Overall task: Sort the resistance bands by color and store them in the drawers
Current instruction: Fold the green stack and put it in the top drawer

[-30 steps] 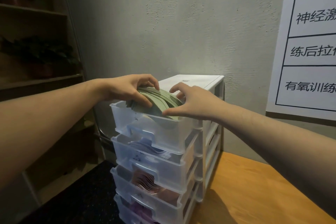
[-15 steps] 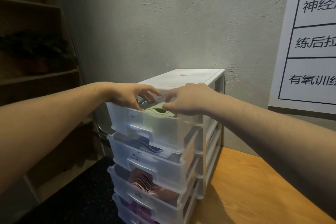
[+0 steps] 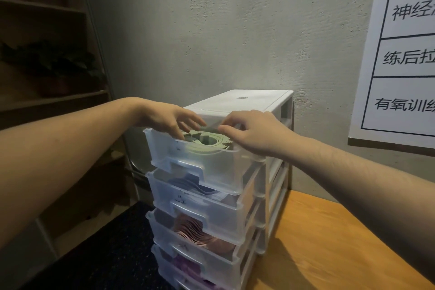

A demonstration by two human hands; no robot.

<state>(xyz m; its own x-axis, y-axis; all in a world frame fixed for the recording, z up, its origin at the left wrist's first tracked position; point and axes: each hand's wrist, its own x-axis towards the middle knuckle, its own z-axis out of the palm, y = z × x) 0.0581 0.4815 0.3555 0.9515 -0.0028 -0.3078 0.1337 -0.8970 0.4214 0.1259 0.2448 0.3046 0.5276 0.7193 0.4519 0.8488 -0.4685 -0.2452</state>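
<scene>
Now both hands are over the pulled-out top drawer of the white translucent plastic drawer unit (image 3: 237,101), where the coiled stack of pale green flat rubber resistance bands (image 3: 207,142) lies loosely wound inside. The left hand (image 3: 164,116) reaches in with fingers spread and relaxed, tips at the coil's left edge, while the right hand (image 3: 254,134) curls its fingers down at the right edge, though I cannot tell whether they pinch anything. These bands look light, limp and springy, likely to uncoil, so pressing the whole coil from both sides seems safest.
</scene>
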